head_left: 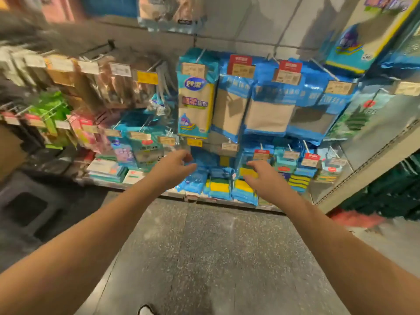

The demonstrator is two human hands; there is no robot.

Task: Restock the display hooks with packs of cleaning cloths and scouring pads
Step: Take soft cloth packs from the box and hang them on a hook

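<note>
On the lower hooks, blue pad packs [197, 176] are partly hidden by the left hand [175, 165], fingers curled, grip unclear. Right hand [259, 176] fingers spread over yellow pads [246, 172]. Labels blurred, unreadable.

Cloth packs [229, 96] hang on upper hooks, side by side. Pad packs [229, 178] hang on lower row, directly below cloths. Left hand [176, 165] and right hand [261, 176] reach side by side before pad packs. Boxes [106, 169] lie on shelf left of pads. Floor [204, 258] below.
</note>
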